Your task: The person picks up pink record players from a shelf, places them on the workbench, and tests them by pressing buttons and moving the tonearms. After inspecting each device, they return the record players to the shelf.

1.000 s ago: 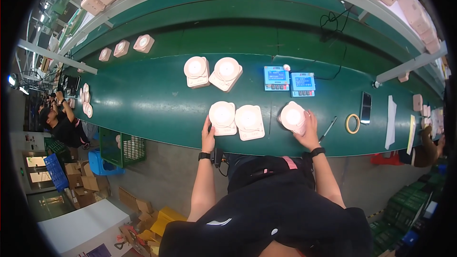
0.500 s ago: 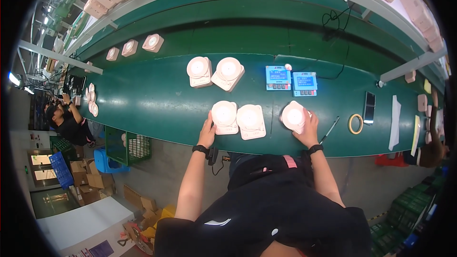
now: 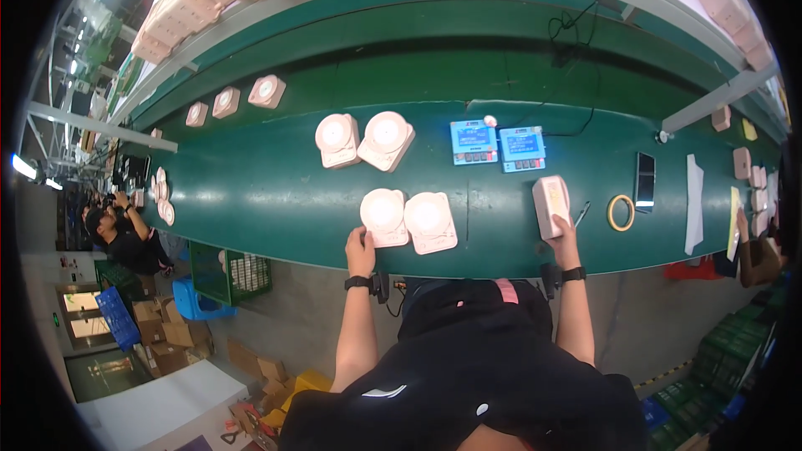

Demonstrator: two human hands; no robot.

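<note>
In the head view, my right hand [image 3: 565,240] is closed round a pale pink box-shaped device [image 3: 550,205]. That device is tipped up, so its side faces me and its top is turned away. My left hand [image 3: 361,254] holds nothing; its loosely bent fingers are at the left edge of another pink device [image 3: 384,215] with a round white disc on top. Right beside that one lies a matching device [image 3: 429,221]. Farther back, two more stand side by side, one straight [image 3: 337,140] and one turned at an angle [image 3: 387,139].
Two blue meters [image 3: 474,144] with lit screens stand behind. A pen [image 3: 582,214], yellow ring [image 3: 621,213], phone [image 3: 645,182] and white strip [image 3: 694,200] lie to the right. Pink devices [image 3: 267,92] line the far ledge. A co-worker [image 3: 125,234] is at the far left.
My right hand has lifted its device off the table, moved it right and tipped it onto its side. The left hand has drawn back slightly, fingers more bent. The view has shifted a little.
</note>
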